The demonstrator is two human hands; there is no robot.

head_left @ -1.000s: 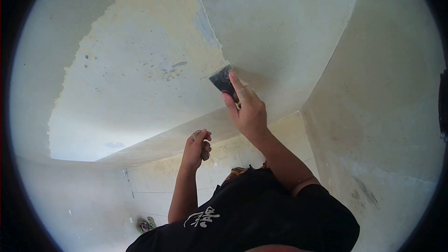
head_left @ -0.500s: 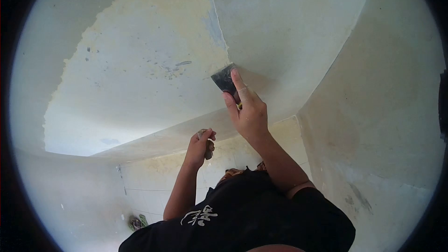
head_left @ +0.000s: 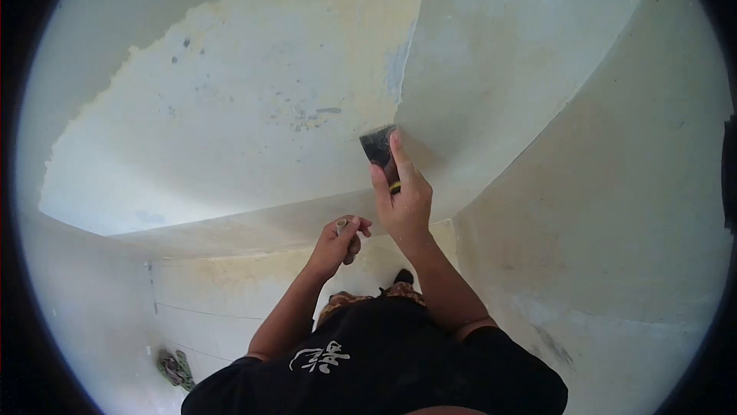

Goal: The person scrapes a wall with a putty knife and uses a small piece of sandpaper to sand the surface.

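My right hand [head_left: 407, 204] is wrapped round the handle of a putty knife [head_left: 378, 145], its forefinger stretched along the dark, wide blade. The blade's front edge lies against the wall, at the lower end of the ragged seam [head_left: 400, 99] between the pale patch and the greyer coating. Lower and to the left, my left hand [head_left: 335, 250] is closed around a light, tube-like handle [head_left: 341, 226]; the rest of that object is hidden in the fingers.
A pale, scraped patch [head_left: 253, 150] with dark specks covers much of the wall ahead. Another wall [head_left: 583, 208] meets it on the right. A green and dark cloth-like bundle [head_left: 176, 370] lies at lower left. A dark shoe [head_left: 404, 277] shows below my hands.
The view has shifted, so the wall patch sits differently in it. My left hand has come nearer my right, its fingers reaching further out. The putty knife stays by the seam's lower end.
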